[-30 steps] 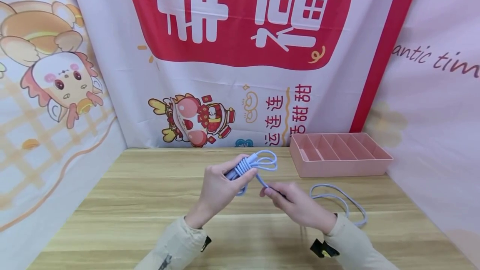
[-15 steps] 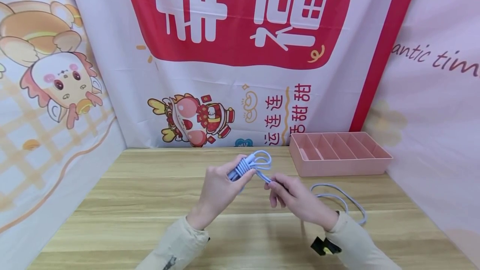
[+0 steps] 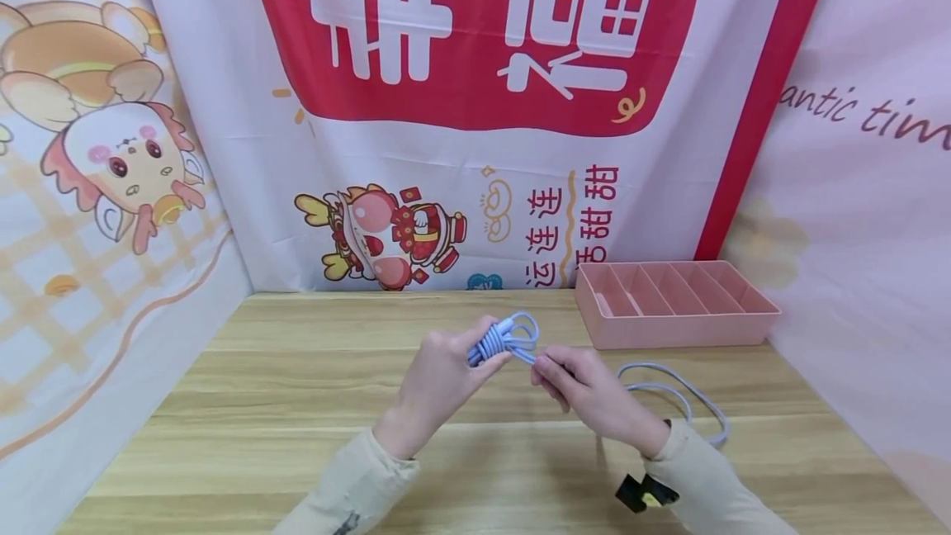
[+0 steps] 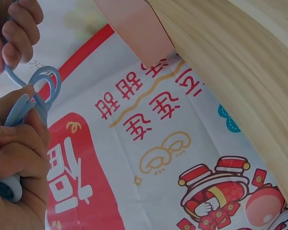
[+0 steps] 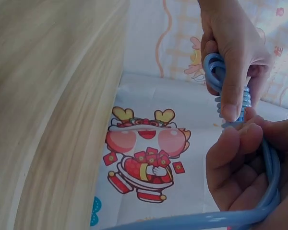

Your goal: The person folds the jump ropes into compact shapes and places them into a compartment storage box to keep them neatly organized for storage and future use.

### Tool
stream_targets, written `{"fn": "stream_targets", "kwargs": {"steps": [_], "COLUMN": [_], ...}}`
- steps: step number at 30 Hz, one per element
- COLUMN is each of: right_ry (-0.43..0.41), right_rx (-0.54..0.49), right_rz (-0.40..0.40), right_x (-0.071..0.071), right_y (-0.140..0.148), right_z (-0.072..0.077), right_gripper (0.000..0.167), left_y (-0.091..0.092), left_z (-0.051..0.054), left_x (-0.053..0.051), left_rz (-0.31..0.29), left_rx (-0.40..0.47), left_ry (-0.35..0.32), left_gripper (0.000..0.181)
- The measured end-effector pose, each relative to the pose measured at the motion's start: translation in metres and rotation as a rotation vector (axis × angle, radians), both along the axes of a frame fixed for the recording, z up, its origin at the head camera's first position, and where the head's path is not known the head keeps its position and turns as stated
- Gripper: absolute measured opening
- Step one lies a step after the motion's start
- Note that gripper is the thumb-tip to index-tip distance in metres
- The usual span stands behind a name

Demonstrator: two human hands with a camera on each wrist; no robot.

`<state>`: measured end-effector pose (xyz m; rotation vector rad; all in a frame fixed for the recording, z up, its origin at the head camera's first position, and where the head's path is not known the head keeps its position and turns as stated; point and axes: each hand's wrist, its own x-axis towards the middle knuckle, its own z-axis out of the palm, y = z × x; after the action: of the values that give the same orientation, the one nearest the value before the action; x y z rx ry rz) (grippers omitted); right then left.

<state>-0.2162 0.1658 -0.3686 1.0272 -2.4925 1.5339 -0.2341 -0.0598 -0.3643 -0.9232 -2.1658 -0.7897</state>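
The fingers (image 4: 19,139) of the left hand (image 3: 431,374) are curled firmly round a bundle of light-blue cable (image 3: 492,341), thumb on the near side, leaving no visible gap. I judge the grip is this snug so the coils wrapped around the bundle's middle cannot slacken. Small loops of the same cable stick out past the thumb toward the right.

Just beside it, the right hand (image 3: 594,395) has its thumb and forefinger nearly together, pinching the strand that leads out of the bundle. From the right wrist camera I see its other fingers folded loosely inward, with cable passing along the hand and out across the bottom of the view. Holding the strand this close to the coils probably keeps it under control and fairly taut.

Both hands are raised above the wood-grain worktop (image 3: 312,378), which likely gives room to turn the bundle. Beyond the right hand, a slack loop of cable lies on the worktop; I take it as the rest of the same length, though the wrist hides the join.

Farther back on the right stands a pink box (image 3: 679,331) with narrow side-by-side compartments, well away from the hands, perhaps to leave them space.
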Motion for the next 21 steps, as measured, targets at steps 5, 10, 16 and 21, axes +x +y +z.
{"fn": "stream_targets", "kwargs": {"steps": [5, 10, 16, 21], "right_ry": [0.009, 0.024, 0.003, -0.011], "right_rx": [-0.013, 0.009, 0.015, 0.022], "right_rz": [0.042, 0.077, 0.097, 0.097], "right_x": [0.003, 0.006, 0.01, 0.011], "right_y": [-0.003, -0.006, -0.009, -0.009], "right_z": [-0.002, -0.001, 0.0, 0.001], "right_gripper": [0.029, 0.027, 0.027, 0.027], "left_y": [0.002, 0.004, 0.004, 0.005], "left_z": [-0.002, -0.006, -0.008, -0.007], "left_x": [0.003, 0.004, 0.006, 0.007], "left_rz": [0.016, 0.043, 0.057, 0.062], "left_rx": [-0.047, -0.094, -0.152, -0.17], "left_ry": [0.044, 0.032, 0.016, -0.009], "left_gripper": [0.034, 0.036, 0.038, 0.039]}}
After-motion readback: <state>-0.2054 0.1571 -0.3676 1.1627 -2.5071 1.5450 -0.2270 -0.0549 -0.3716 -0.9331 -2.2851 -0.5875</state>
